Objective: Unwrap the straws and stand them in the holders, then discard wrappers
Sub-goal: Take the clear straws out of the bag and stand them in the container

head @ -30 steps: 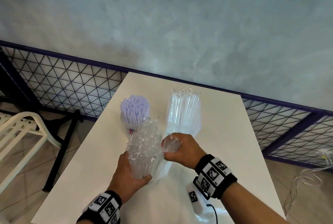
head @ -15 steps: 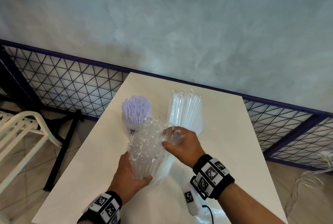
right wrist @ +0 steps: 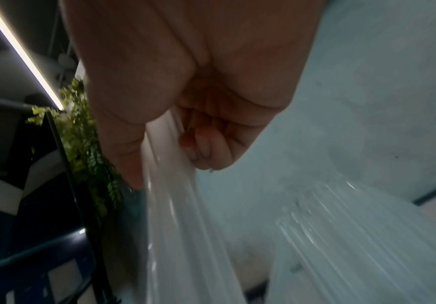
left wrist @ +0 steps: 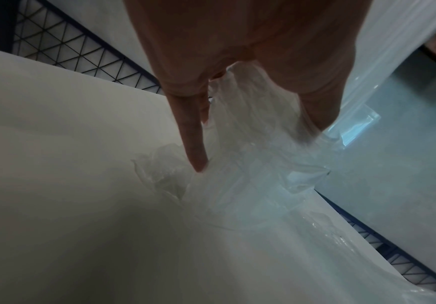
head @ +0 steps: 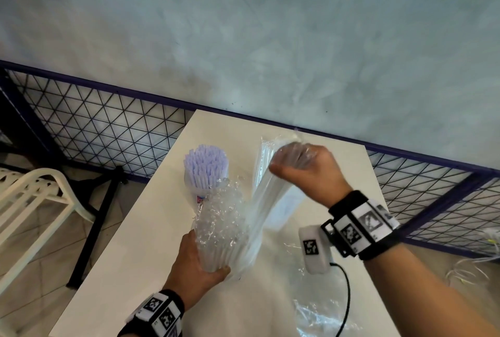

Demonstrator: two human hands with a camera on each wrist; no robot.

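My left hand (head: pixel 197 263) grips the lower end of a bundle of clear straws in a crinkled clear wrapper (head: pixel 221 223), held upright over the white table (head: pixel 130 261). My right hand (head: pixel 305 171) is raised further back, fingers curled round a handful of clear straws (head: pixel 263 198) that slants up out of that wrapper. In the right wrist view the fingers (right wrist: pixel 204 152) close on the clear straws (right wrist: pixel 178 216). The left wrist view shows my fingers (left wrist: pixel 193 133) against the wrapper (left wrist: pixel 250 181). Purple straws (head: pixel 206 166) stand in a clear holder (head: pixel 196 196). More wrapped clear straws (head: pixel 263 152) stand behind my right hand.
A loose clear wrapper (head: pixel 319 317) lies on the table's near right part. A purple-framed wire fence (head: pixel 94 125) runs behind the table below a grey wall. A white plastic chair (head: pixel 29 196) stands on the floor to the left.
My right hand has risen up and away from the bundle, drawing a handful of clear straws out of the wrapper. My left hand has stayed on the bundle's lower end.
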